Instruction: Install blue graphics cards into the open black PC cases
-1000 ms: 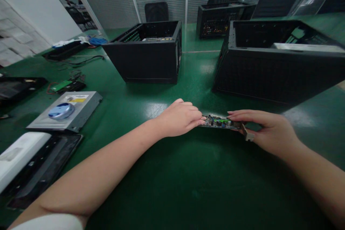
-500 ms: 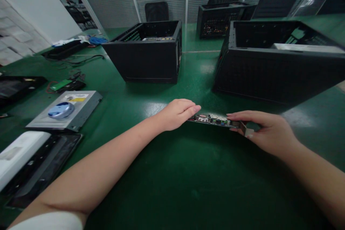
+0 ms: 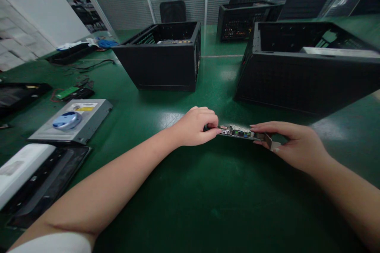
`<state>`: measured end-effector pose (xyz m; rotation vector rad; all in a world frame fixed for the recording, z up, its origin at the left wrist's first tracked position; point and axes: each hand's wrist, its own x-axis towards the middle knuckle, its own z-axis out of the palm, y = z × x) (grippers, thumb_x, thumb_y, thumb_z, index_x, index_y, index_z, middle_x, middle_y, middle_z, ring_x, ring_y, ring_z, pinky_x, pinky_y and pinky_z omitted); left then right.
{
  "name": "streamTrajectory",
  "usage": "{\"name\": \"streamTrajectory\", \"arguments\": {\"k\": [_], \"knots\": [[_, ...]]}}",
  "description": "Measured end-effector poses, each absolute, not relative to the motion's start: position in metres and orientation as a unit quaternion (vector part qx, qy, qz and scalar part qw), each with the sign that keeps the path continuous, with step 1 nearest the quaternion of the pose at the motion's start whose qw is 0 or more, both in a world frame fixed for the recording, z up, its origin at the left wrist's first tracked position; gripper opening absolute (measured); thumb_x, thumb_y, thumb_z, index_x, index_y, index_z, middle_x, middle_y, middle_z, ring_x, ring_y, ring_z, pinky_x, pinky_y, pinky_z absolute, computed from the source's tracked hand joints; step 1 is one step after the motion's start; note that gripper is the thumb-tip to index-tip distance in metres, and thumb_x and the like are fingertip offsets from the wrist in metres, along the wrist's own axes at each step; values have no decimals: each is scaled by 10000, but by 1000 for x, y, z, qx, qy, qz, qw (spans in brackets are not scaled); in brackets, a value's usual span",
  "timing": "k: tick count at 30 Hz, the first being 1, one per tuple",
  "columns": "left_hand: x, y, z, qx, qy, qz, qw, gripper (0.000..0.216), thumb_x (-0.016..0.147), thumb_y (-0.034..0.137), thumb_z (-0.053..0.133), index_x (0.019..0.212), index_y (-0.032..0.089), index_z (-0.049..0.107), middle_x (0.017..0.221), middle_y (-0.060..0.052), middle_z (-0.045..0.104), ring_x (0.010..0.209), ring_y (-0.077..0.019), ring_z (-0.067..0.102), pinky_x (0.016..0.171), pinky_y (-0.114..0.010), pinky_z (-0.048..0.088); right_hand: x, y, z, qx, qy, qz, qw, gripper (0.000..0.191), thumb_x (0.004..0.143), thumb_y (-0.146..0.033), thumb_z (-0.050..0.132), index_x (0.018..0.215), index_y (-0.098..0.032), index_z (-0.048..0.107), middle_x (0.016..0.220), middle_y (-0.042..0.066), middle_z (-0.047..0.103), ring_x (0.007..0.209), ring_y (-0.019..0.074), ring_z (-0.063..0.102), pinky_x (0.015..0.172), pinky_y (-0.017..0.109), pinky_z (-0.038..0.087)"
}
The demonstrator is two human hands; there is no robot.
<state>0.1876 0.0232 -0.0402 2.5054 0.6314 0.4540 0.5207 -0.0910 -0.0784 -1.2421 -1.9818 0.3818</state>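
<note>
An expansion card [image 3: 237,133], a thin circuit board seen nearly edge-on with small components along it, is held level above the green table. A bent metal bracket sticks out at its right end. My left hand [image 3: 198,126] pinches the left end of the card between thumb and curled fingers, which hide that end. At the other end my right hand [image 3: 292,142] is closed on the card beside the bracket, fingers above and below it.
Two open black computer cases [image 3: 166,65] [image 3: 303,81] stand beyond my hands, with another case [image 3: 237,23] farther back. On the left lie an optical drive [image 3: 92,126] carrying a round blue object [image 3: 67,120], a white-and-black panel [image 3: 59,182], a green circuit board [image 3: 67,93] and cables [image 3: 96,65].
My left fingers, flatter over the card's left end before, have curled in, and the thumb has dropped to the board's near edge. My right hand has barely moved.
</note>
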Motion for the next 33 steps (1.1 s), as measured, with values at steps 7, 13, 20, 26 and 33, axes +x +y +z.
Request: {"name": "streamTrajectory", "arguments": {"k": [7,13,20,26,33], "knots": [[188,23,-43,919,210,178,281,256,1079,337,602,896,181,690,939,-65,725,927,-216,641,881,-379,446,519,-90,-78,-488,-770,154,381,317,962,-286,878,1270,-353,904,1229,26,896,1055,282,883,956,434,764],[188,22,-47,900,215,201,322,248,1083,331,590,898,181,656,931,-47,665,899,-193,609,851,-354,438,516,-90,-75,-486,-767,157,389,316,965,-266,868,1267,-352,903,1216,16,897,1035,257,881,895,371,764],[191,21,-48,881,218,228,354,253,1060,317,631,858,172,676,902,-27,627,865,-170,588,828,-340,413,515,-90,-69,-484,-770,161,384,321,953,-242,872,1252,-357,900,1206,12,898,1027,255,879,901,372,763],[193,22,-49,873,238,239,353,265,1052,327,640,837,174,667,882,-19,622,853,-166,581,816,-334,401,512,-90,-70,-489,-762,156,394,294,971,-228,829,1229,-351,901,1169,7,900,977,236,876,846,335,754],[191,23,-53,886,218,236,334,277,1061,348,627,851,173,668,864,-16,623,829,-162,576,798,-326,404,515,-90,-74,-481,-768,156,392,274,951,-264,878,1218,-319,905,1178,21,903,1005,232,880,891,319,744]]}}
